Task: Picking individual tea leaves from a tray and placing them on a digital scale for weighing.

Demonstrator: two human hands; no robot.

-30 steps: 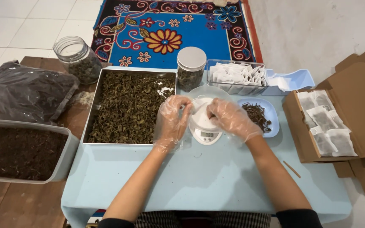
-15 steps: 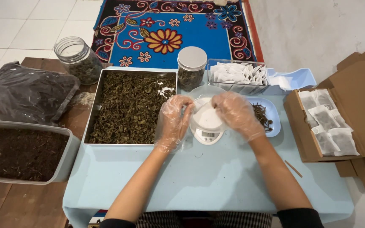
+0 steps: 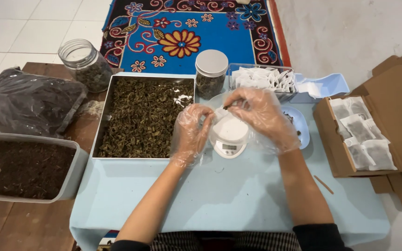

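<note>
Low table (image 3: 238,204) with pale blue cloth, tiled floor, patterned rug (image 3: 187,32) behind. You hold a small white sachet (image 3: 220,113) above the scale (image 3: 229,135), centre of the table. Its long axis looks to run roughly left-right between your hands, but it's mostly hidden by gloves, so which way the open end points can't be told. Your left hand (image 3: 191,132), gloved, pinches the sachet's left side. Your right hand (image 3: 262,118), gloved, grips its right side, fingers curled, with something dark at the fingertips. Left of the scale is a metal tray (image 3: 99,122) of dried leaves. Behind are a lidded jar (image 3: 211,72) and a clear bin of sachets (image 3: 262,79). Right is a cardboard box (image 3: 387,130) of filled sachets. Far left are a dark bag (image 3: 24,100), an open jar (image 3: 83,62) and a tub (image 3: 22,169).
</note>
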